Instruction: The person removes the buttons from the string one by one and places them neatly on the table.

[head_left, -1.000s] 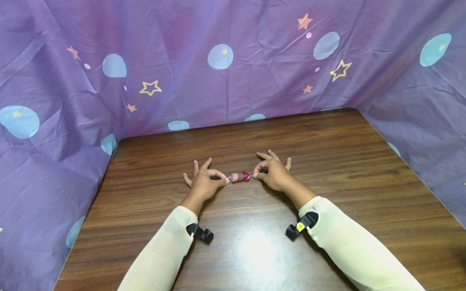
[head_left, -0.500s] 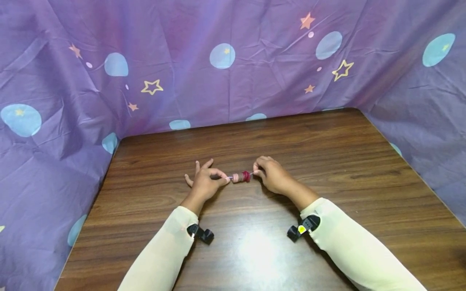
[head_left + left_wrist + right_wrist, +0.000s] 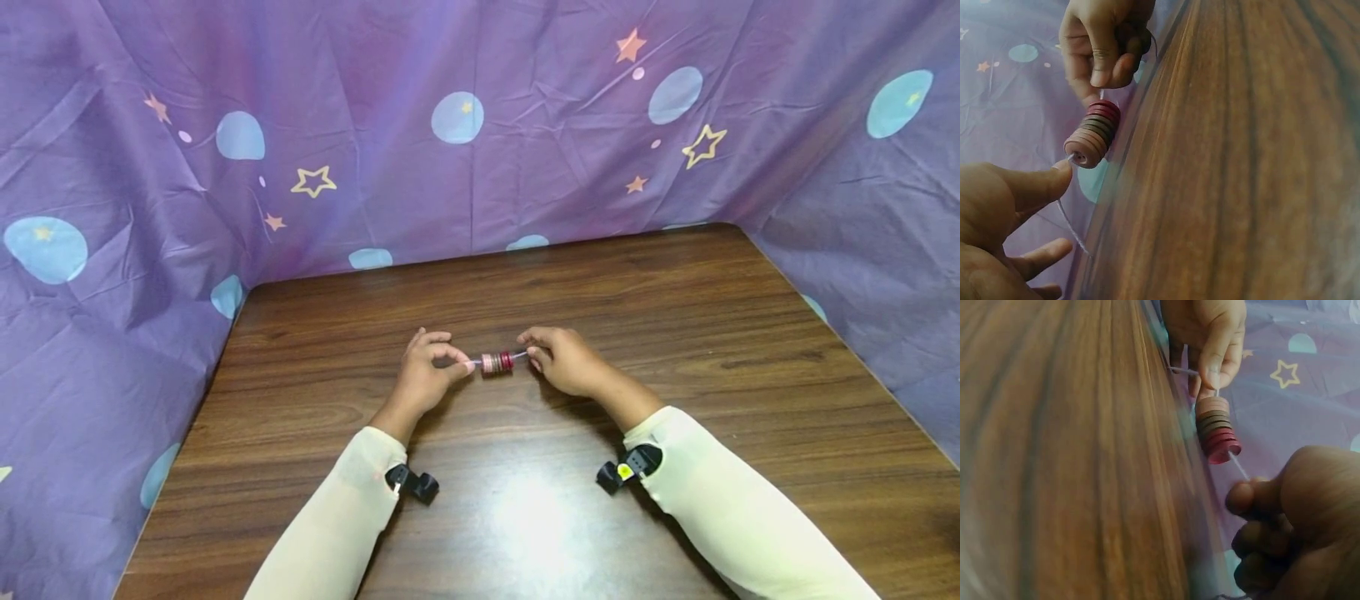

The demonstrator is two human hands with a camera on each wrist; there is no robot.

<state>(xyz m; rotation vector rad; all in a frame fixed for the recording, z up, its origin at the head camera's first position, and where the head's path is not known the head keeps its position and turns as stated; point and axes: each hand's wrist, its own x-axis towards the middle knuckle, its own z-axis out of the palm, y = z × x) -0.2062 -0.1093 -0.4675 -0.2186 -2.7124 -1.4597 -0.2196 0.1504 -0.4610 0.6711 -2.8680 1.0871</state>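
A purple cloth (image 3: 390,167) hangs behind a wooden table (image 3: 300,450). The head view cuts off 2 pale sleeves (image 3: 322,517); the discs (image 3: 497,363) between the hands are too blurred to count surely. The left hand (image 3: 422,379) and right hand (image 3: 566,362) pinch 1 cord (image 3: 521,356) threaded through 3 disc colours: pink nearest the left, brown, red nearest the right.

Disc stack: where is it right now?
In the head view, the disc stack is just below centre, strung on a cord between the left hand at its left and the right hand at its right.
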